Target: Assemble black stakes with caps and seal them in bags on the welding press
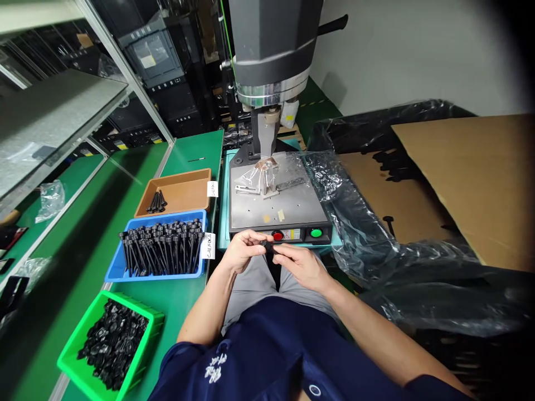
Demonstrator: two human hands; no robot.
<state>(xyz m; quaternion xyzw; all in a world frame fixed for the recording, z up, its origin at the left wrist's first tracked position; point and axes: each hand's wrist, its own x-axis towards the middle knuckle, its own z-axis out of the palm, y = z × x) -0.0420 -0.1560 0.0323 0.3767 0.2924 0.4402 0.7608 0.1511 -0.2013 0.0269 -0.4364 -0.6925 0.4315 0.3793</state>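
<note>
In front of the machine's base, my left hand (243, 250) and my right hand (301, 266) meet over my lap. Between them is a small black plastic part (268, 245), pinched by the fingers of both hands. Its full shape is partly hidden by the fingertips. Just beyond my hands lies the metal plate (246, 214) of a press machine (273, 50), with a red button (278, 236) and a green button (316, 233) on its front face. A clear plastic film (253, 175) is draped over the fixture under the press head.
On the green bench at left stand a blue tray (109, 274) of black headed rods, a brown tray (188, 192) holding several more, and a green bin (69, 356) of small black parts. At right, a box lined with black plastic (363, 223) has a cardboard sheet (472, 178).
</note>
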